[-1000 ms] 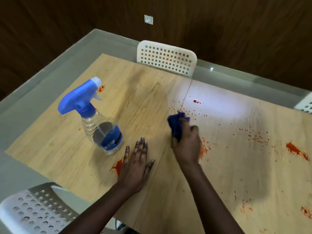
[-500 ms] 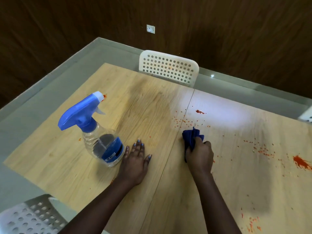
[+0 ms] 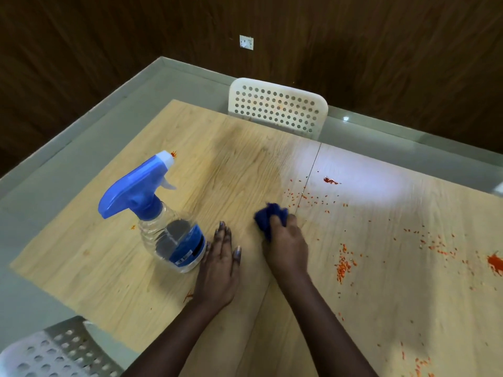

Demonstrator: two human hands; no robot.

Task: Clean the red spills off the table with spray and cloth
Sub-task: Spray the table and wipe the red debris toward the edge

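Broadly, a pale wood-grain surface [image 3: 245,164] fills most of the view, made of two boards that meet along a thin seam running from the far edge toward the person. A white perforated chair back [image 3: 277,107] stands at the far edge, and part of another perforated chair [image 3: 54,352] shows at the near left corner. A clear spray bottle [image 3: 168,235] with a blue trigger head and a blue label stands upright on the left board, its nozzle pointing away to the right. The left hand [image 3: 220,268] lies flat on the surface with straight fingers held close together, palm down, just beside the base of the bottle and perhaps touching it. The right hand [image 3: 285,246] sits just right of it, near the seam, with its fingers curled round a bunched blue cloth [image 3: 269,216] pressed onto the wood. Red spills are scattered over the right board: a large blot [image 3: 495,263] at the right edge, a streaky patch [image 3: 344,266] right of the right hand, a small splat [image 3: 330,181] farther off in the glare, and fine specks [image 3: 307,198] just beyond the cloth. A tiny red mark [image 3: 173,154] lies beside the nozzle, and another smear [image 3: 188,296] shows by the left wrist.
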